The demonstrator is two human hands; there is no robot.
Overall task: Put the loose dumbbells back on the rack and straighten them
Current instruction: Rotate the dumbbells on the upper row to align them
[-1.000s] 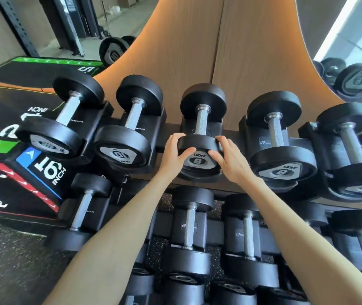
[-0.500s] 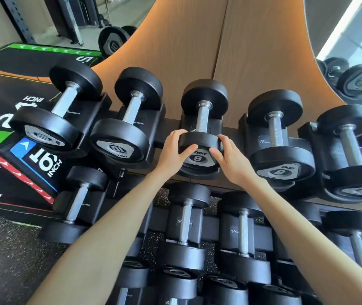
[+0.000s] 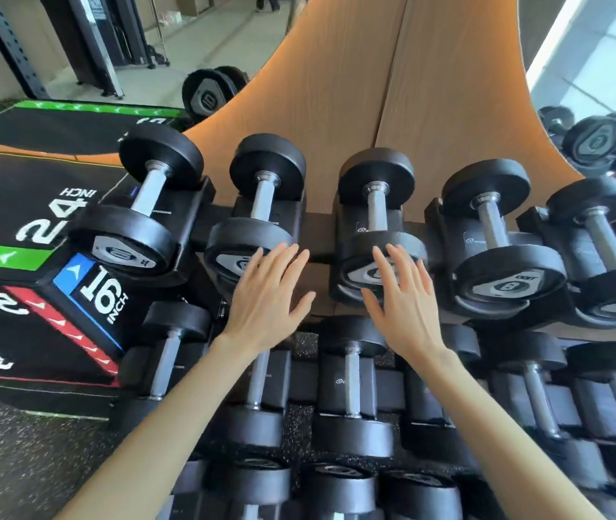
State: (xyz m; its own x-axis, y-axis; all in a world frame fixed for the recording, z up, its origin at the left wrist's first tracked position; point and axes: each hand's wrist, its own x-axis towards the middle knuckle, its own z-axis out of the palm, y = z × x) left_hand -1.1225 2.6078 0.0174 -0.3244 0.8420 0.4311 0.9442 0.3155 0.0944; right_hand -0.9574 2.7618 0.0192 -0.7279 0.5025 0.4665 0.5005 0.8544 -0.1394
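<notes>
The middle dumbbell (image 3: 376,210) is sitting in its cradle on the top tier of the rack (image 3: 317,234), third from the left. Its handle is pointing straight back at the wood panel (image 3: 336,88) and its front head is facing the person.

The right grip (image 3: 400,290) is hovering over that front head with fingers straight and spread, pinching nothing. Whether the fingertips are touching the rubber cannot be told. The left grip (image 3: 265,294) is lying just beside it, equally spread and empty, over the gap between this dumbbell and its neighbour (image 3: 261,204). Its fingertips are reaching that neighbour's front head. Flat hands like these are likely squaring the heads by nudging, since nothing here needs lifting.

The middle dumbbell is showing black rubber heads, a bare metal handle and a grey cap half hidden under the right fingers. It is looking seated and square. The neighbour is leaning slightly left and the end dumbbell (image 3: 149,189) is angling further left, so those two are probably wanting attention next. Smaller dumbbells are filling the lower tier (image 3: 351,373).
</notes>
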